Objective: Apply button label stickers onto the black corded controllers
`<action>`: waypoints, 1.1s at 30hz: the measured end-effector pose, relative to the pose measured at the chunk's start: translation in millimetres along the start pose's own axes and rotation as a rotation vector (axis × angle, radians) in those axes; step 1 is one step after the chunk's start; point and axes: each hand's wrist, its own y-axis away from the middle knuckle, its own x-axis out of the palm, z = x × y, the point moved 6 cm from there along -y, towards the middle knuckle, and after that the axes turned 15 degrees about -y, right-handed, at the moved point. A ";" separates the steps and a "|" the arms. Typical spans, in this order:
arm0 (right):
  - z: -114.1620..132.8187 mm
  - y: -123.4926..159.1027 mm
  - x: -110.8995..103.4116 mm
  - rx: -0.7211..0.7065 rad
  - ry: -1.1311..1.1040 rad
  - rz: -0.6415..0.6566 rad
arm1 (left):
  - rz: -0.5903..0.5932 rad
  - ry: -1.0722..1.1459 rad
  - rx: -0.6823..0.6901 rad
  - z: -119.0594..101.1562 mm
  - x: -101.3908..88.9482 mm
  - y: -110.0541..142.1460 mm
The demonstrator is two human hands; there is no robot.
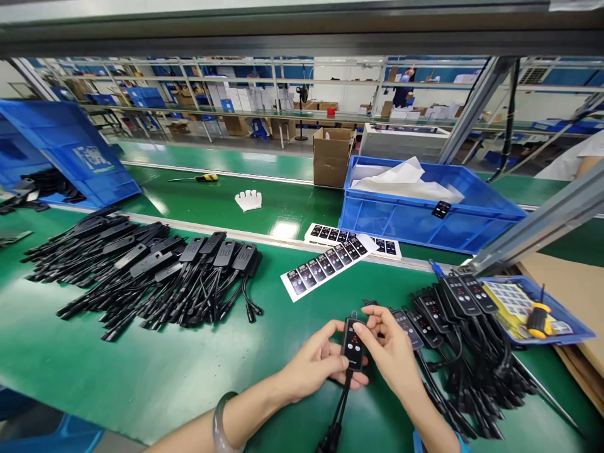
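Observation:
A black cabled controller [353, 345] with a labelled face sits between my two hands, its cables hanging toward me. My left hand [321, 362] grips its lower left side, thumb on the face and fingers behind. My right hand [389, 343] is closed at its upper right edge, the thumb pressing on the label. Just beyond lies a sheet of black labels [328, 264], partly over a second label sheet [389, 247]. A pile of labelled controllers [436, 314] spreads to the right of my right hand. On the left, a large heap of cabled controllers [160, 258] shows no such labels.
A blue bin [425, 220] with white paper stands beyond the label sheets. At right, a blue tray [573, 330] holds a yellow-black screwdriver [539, 319]. A tilted blue bin [70, 148] is at far left. A white glove [248, 200] and another screwdriver [206, 178] lie behind.

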 end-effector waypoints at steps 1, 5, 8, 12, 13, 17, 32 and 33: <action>-3.4 0.4 3.7 0.021 -0.007 0.043 | -0.013 0.025 -0.015 0.2 -0.8 -0.5; -10.8 9.9 20.7 0.035 0.005 0.154 | -0.094 0.103 -0.023 1.6 -6.1 -3.5; -13.6 19.6 33.2 0.087 -0.092 0.252 | -0.153 0.146 0.015 2.5 -10.9 -5.9; -14.5 21.6 33.0 0.109 -0.170 0.280 | -0.155 0.119 0.004 4.5 -12.3 -7.4; -13.8 19.8 29.8 0.076 -0.145 0.253 | -0.150 0.101 0.006 4.4 -12.2 -7.5; -14.8 14.8 22.3 -0.026 -0.011 0.182 | -0.152 -0.016 0.026 4.0 -12.2 -8.2; 23.0 15.1 18.3 -0.389 0.920 0.074 | -0.271 -0.669 0.293 -22.5 -34.5 -3.5; 27.0 12.0 10.1 -0.355 1.055 0.051 | -0.350 -0.843 0.335 -27.9 -41.5 -1.3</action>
